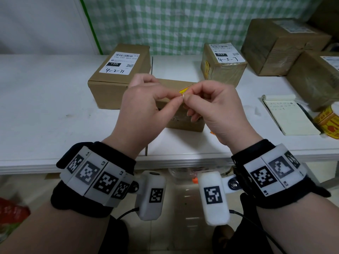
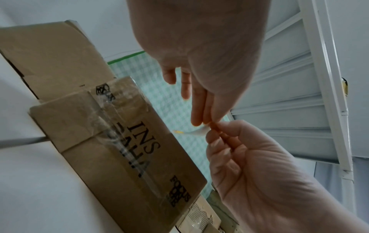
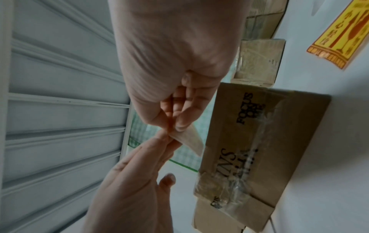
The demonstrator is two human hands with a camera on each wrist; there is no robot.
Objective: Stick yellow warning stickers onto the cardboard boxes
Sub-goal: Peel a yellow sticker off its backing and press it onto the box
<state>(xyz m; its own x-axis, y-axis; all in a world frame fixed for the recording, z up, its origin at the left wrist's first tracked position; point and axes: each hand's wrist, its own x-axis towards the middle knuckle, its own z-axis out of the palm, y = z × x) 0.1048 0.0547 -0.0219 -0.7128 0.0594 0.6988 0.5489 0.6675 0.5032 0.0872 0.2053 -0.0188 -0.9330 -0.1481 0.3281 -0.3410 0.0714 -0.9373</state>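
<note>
Both hands are raised together over a small taped cardboard box (image 1: 183,123) (image 2: 119,141) (image 3: 259,141) printed "INS". Between them is a yellow warning sticker (image 1: 184,91) with its white backing (image 2: 197,132) (image 3: 189,140). My left hand (image 1: 179,99) (image 2: 203,123) (image 3: 167,139) pinches one corner with fairly straight fingers. My right hand (image 1: 186,97) (image 2: 214,130) (image 3: 173,126) pinches the same corner between thumb and curled forefinger. The sticker hangs in the air above the box and is apart from it.
On the white table (image 1: 55,107) stand a box marked 4-2-71 (image 1: 117,79), a box marked 4-3-7 (image 1: 223,70) with a yellow sticker on its side (image 1: 207,67), and bigger boxes (image 1: 282,44) at the right. A notebook (image 1: 289,116), a sticker roll (image 1: 328,123) and a loose yellow sticker (image 3: 343,33) lie to the right.
</note>
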